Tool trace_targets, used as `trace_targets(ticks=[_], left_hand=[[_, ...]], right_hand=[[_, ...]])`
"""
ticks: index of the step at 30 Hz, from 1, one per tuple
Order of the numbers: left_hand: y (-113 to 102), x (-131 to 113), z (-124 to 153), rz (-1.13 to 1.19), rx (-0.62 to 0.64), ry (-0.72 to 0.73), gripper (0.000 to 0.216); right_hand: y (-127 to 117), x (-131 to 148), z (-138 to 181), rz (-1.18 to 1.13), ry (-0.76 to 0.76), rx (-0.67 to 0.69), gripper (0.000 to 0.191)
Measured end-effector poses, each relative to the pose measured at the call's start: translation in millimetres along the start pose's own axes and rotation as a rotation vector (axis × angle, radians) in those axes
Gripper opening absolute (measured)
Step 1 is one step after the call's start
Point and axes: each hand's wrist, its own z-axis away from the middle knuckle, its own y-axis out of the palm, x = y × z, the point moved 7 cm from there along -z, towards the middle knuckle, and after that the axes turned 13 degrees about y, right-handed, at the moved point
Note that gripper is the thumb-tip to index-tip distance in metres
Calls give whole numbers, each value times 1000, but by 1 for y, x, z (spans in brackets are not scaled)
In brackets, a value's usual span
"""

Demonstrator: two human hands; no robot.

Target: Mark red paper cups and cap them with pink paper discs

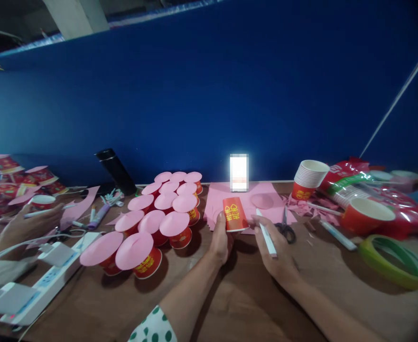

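Observation:
My left hand (223, 244) is closed around a red paper cup (235, 213) with yellow lettering. The cup is upside down and slightly tilted, its rim toward me. Close to its right side is my right hand (275, 247), closed on a slim white pen-like stick (266, 235). Beneath and behind the cup lie pink paper sheets (223, 192), one with a round shape on it. Left of my hands, several upturned red cups (148, 262) carry pink paper discs (134, 251) on top. Scissors (285, 230) rest beside my right hand.
At right are stacked cups (303, 178), a single cup (367, 216), green-yellow tape (372, 261) and red plastic packaging (351, 173). A power strip (52, 280) with cables lies left. Another person's hand (23, 225) works there, near a black bottle (116, 171). A bright phone-like screen (239, 173) stands behind.

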Motion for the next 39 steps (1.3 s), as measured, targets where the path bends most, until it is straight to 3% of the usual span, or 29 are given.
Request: trace_targets(ticks=[11, 21, 28, 39], left_hand=[[-1, -5, -1, -5, 48, 87, 34], [-3, -6, 0, -27, 14, 78, 29], [-3, 2, -1, 21, 9, -13, 32], [0, -2, -1, -21, 37, 27, 32]], right_hand=[[1, -2, 1, 30, -32, -8, 28], [2, 3, -1, 104, -95, 3, 31], [5, 1, -2, 103, -116, 20, 31], [10, -7, -4, 59, -119, 57, 32]])
